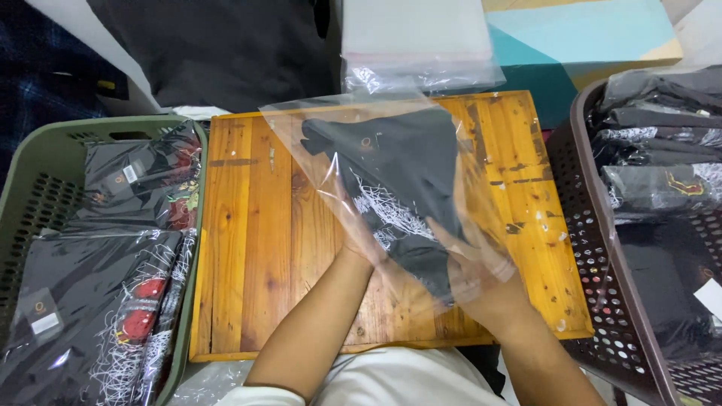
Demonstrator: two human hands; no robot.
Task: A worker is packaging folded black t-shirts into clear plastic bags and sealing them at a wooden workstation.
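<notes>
Over the wooden table [256, 248], both hands' grip holds the bagged black shirt [406, 173], long axis running up-left.

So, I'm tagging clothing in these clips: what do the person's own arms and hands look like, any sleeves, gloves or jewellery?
Both forearms are bare up to the bottom edge of the picture. The left hand and right hand wear no gloves, and no watch or bracelet shows at the wrists. Any rings are hard to tell behind the clear plastic bag. A white garment covers the lap or torso below.
</notes>
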